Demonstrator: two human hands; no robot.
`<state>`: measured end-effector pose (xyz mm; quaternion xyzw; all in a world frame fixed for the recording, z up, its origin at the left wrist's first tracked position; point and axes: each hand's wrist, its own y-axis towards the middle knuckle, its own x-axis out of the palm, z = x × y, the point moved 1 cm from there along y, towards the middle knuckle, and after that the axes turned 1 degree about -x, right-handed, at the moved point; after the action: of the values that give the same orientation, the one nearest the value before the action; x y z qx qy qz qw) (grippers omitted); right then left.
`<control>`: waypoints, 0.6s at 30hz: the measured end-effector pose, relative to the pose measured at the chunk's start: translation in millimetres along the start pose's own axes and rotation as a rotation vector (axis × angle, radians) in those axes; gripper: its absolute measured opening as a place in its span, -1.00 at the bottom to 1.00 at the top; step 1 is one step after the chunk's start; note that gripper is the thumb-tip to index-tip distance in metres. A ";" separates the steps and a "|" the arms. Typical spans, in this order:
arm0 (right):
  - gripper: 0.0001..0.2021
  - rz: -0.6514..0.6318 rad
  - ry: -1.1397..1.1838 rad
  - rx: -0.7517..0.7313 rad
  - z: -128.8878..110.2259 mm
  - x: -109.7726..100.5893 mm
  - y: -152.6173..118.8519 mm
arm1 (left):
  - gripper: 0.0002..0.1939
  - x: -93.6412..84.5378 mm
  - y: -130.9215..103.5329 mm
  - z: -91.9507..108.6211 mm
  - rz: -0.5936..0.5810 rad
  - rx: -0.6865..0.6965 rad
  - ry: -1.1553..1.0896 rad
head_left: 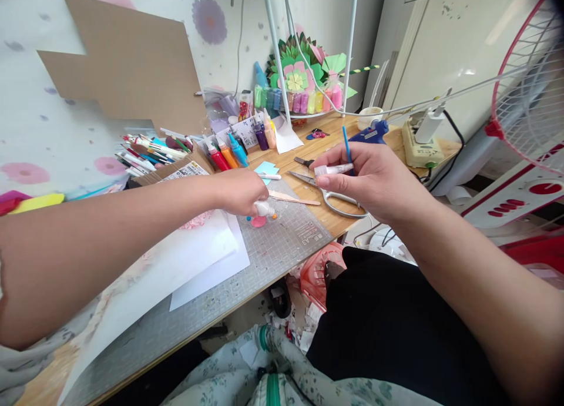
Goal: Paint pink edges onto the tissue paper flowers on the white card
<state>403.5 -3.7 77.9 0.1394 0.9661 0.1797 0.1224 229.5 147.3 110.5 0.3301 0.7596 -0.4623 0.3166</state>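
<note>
My left hand (244, 191) is closed around a small white bottle (265, 208), tilted down over the grey cutting mat (282, 244). Beside its tip lie a pink blob (258, 221) and small orange and blue dots. My right hand (361, 174), raised over the table's right edge, pinches a small whitish tube-like piece (333, 169); a thin blue stick (346, 143) also stands up between its fingers. Scissors (341, 201) lie below my right hand, partly hidden by it. A flat wooden stick (294, 198) rests on the mat between both hands.
White paper sheets (194, 259) lie under my left forearm. Behind stand paint bottles (227, 153), a box of pens (176, 165) and a blue glue gun (369, 132). At right are a power strip (420, 144) and a fan (533, 83); a pink basket (318, 271) sits below.
</note>
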 end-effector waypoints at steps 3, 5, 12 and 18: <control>-0.82 -0.005 -0.002 0.003 -0.1 -0.2 0.0 | -0.86 -0.7 -2.7 -4.1 -0.004 -0.014 -0.005; -0.82 -0.001 -0.003 0.001 0.2 -0.3 -0.1 | -0.84 -1.6 -4.6 -7.6 -0.010 -0.021 0.002; -0.82 -0.006 -0.009 -0.008 1.2 -0.2 -0.9 | -0.86 -4.6 -8.3 -10.3 -0.052 -0.029 0.045; -0.81 -0.001 -0.002 -0.011 1.3 0.2 -1.3 | -0.84 -6.8 -8.8 -6.0 -0.060 -0.028 0.052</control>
<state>403.3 -4.4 76.2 0.1382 0.9650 0.1849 0.1243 225.4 148.2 122.5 0.3148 0.7835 -0.4522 0.2873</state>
